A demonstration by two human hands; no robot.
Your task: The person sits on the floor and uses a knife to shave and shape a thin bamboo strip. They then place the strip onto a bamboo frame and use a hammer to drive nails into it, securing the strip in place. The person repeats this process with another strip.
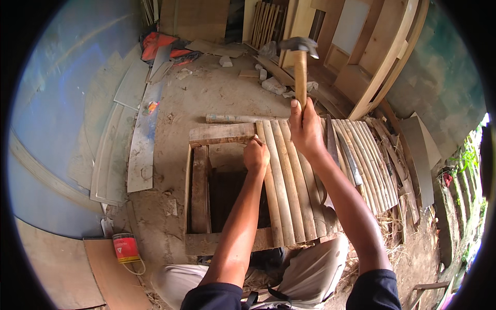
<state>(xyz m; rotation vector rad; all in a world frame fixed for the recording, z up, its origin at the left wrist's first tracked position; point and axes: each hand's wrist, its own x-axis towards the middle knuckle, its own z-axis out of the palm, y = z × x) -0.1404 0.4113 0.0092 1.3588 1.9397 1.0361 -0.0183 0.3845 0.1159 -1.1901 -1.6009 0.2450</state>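
Observation:
My right hand [307, 129] is raised above the slats, wrapped round the wooden handle of a claw hammer [300, 70], its metal head uppermost. Lower down, my left hand [257, 155] is closed in a pinch at the far end of the leftmost slat, beside the frame's far rail. Whatever its fingertips hold is too small to make out. Several rounded, bamboo-like slats [290, 181] lie side by side across the right part of a wooden frame [222, 134]. The frame's left part is uncovered, with a dark opening below my left forearm.
More narrow slats [369, 165] lie at the right, with a curved grey blade-like piece [350, 161] on them. Beyond the frame lies a round pole [243, 119]. A red can [126, 248] stands at the lower left. Wooden cabinet-like frames [372, 62] lean at the back right.

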